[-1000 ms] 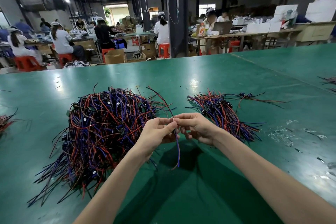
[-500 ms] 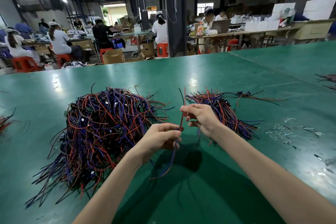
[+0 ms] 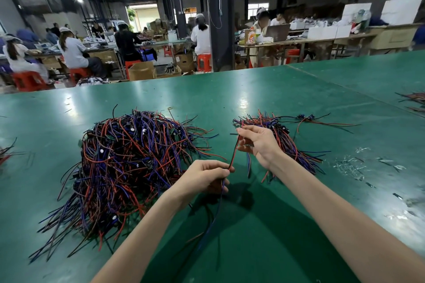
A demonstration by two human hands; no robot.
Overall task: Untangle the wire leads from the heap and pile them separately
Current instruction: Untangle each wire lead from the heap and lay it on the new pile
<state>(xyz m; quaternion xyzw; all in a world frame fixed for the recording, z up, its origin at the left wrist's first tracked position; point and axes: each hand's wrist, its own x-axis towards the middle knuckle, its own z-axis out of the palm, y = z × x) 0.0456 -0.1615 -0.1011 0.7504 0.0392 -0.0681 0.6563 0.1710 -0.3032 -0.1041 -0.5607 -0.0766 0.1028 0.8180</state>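
Looks early: big tangled heap of red, blue, black wire leads [image 3: 128,163] dwarfs the small sorted pile [image 3: 299,147]. One red-black lead [image 3: 234,155] held between piles, pinched by left hand [image 3: 204,177] and right hand [image 3: 259,142].

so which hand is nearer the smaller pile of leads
Right. The right hand is at the near-left edge of the smaller pile, overlapping it. The left hand is farther toward the person, beside the big heap.
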